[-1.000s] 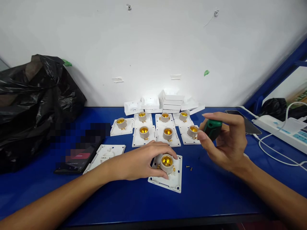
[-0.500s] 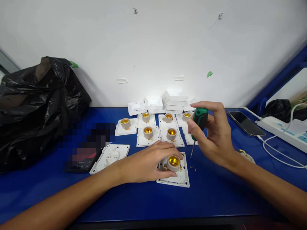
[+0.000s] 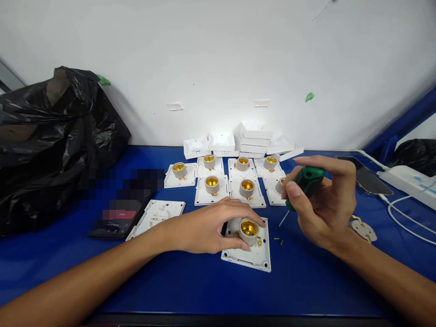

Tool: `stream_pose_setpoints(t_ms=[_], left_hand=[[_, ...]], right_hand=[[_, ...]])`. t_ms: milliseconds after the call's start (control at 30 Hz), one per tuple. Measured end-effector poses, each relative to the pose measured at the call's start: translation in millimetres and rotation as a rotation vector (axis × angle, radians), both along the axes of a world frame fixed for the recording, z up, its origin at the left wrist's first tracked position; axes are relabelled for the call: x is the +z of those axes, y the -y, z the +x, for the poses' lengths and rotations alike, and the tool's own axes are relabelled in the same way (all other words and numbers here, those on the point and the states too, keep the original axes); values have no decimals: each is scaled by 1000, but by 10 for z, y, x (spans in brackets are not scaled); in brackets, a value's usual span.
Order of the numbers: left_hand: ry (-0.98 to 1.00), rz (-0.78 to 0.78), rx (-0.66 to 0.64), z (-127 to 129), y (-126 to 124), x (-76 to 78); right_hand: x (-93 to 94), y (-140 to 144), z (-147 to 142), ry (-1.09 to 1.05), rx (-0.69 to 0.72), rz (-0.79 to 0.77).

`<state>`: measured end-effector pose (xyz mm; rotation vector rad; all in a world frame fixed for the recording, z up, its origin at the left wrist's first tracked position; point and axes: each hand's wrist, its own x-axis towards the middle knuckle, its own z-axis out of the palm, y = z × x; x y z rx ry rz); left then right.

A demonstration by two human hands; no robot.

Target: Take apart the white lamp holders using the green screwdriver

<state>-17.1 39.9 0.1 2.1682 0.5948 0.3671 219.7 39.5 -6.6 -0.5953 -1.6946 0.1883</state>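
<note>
Landmark: we take the near lamp socket (image 3: 248,228), a cream collar with a brass throat standing upright on its white square plate (image 3: 250,256), as our reference on the blue table (image 3: 190,286).

Left hand (image 3: 207,227): our forearm comes in low from the left of the socket; the palm faces down, the fingers curl over the socket's far side and the thumb presses its near side. Closed round the socket, holding it on the plate.

Right hand (image 3: 323,204): raised above the table to the right of the socket, wrist bent, fingers and thumb pinched round the green handle of a screwdriver (image 3: 304,184). The shaft slants down and left, its tip in the air just right of the socket, touching nothing we can see.

Loose screws (image 3: 278,240): two small brass ones on the table just right of the plate, under the screwdriver tip.

Behind the socket: a cluster of like sockets on plates (image 3: 231,181), and past them stacked white covers (image 3: 245,141) by the wall.

Left of the socket: a face-down white plate (image 3: 156,218), a dark phone (image 3: 117,222), a black bag (image 3: 57,145).

Change in half a second: the screwdriver stood nearly upright before; now we hold it tilted, with the right hand lower and further right of the socket. The left hand's grip is unchanged.
</note>
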Motion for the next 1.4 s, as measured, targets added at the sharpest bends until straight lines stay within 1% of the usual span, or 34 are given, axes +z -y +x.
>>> stream_pose_setpoints(t_ms=[133, 267, 367, 533, 700, 833, 1100, 1200, 1400], left_hand=[[-23, 41, -41, 0, 9, 25], [-48, 117, -68, 7, 7, 17], [-40, 174, -60, 14, 10, -21], [-84, 329, 14, 26, 49, -82], [-108, 432, 9, 34, 80, -87], [-108, 438, 10, 32, 79, -85], [-64, 301, 63, 13, 68, -118], [-79, 322, 68, 20, 77, -111], [-104, 435, 81, 32, 76, -94]], right_hand=[[17, 1, 16, 1, -36, 9], [3, 20, 25, 20, -1, -29], [-11, 26, 29, 31, 4, -31], [-7, 24, 24, 37, 5, -25], [0, 33, 20, 42, 13, -19], [0, 39, 19, 74, 33, -29], [40, 99, -11, 95, 109, 29], [41, 108, -10, 135, 131, 0], [18, 62, -19, 167, 127, -57]])
